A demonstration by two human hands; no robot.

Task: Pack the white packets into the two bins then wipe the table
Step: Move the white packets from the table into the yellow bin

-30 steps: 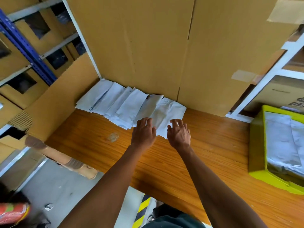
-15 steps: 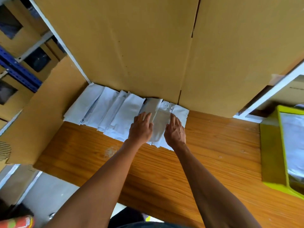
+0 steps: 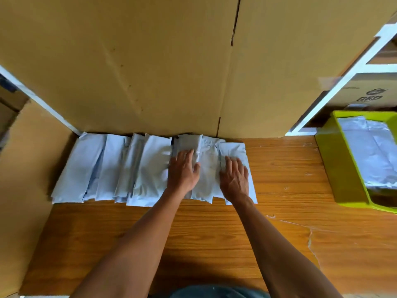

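Seven white packets [image 3: 150, 168] overlap in the row on the table [image 3: 214, 244] – hard to be sure, edges hide each other. One green bin [image 3: 341, 168] at right. Two hands – left hand [image 3: 182, 171], right hand [image 3: 235, 179] – on the row.

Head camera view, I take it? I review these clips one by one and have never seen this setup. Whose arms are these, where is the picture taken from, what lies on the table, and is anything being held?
No machine here: a person wears one camera on the head, looking forward and down, so both bare arms reach in from below. The left hand and right hand rest flat on a row of overlapping white packets lying on the wooden table against a cardboard wall. Nothing is lifted; the fingers look fairly straight. At the right sits a yellow-green bin already holding white packets.
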